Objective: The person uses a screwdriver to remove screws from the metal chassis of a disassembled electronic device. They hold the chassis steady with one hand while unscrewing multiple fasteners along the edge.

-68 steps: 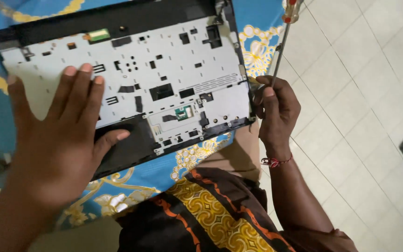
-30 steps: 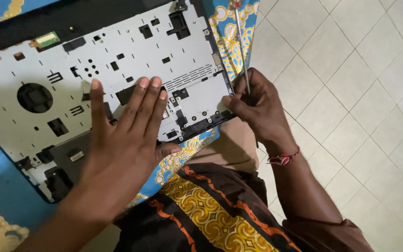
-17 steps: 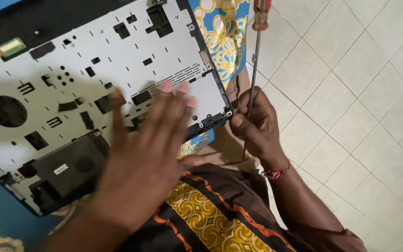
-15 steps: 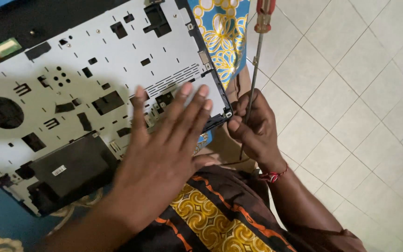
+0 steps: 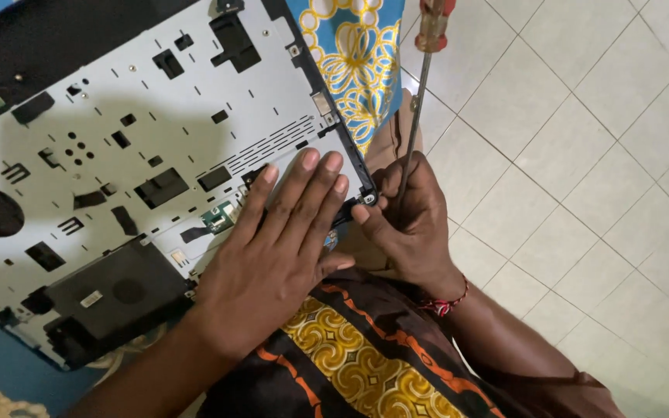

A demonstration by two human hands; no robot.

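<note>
Pale floor tiles (image 5: 582, 131) fill the right half of the view; a blue patterned cloth (image 5: 354, 66) lies under the work at the top.

A laptop shell (image 5: 156, 101), inner side up, silver-grey with black fittings, spans the left and centre, its near right corner at the person's lap.

Left hand (image 5: 272, 255): flat, fingers together and extended, pressing on the shell near that corner. It grips nothing.

Right hand (image 5: 408, 220): closed around the shaft of a screwdriver (image 5: 420, 101), whose handle points up and away. The thumb and fingertips pinch at the corner of the shell; whether they hold a small part there cannot be told.

Risk, as a judgement: the shell overhangs the lap, so uneven pressure from the flat hand may tip it. The loosely carried screwdriver may slip or scratch the board.

Compared with half a second ago, the left hand has slid up onto the corner, fingers now closed together rather than spread.
</note>
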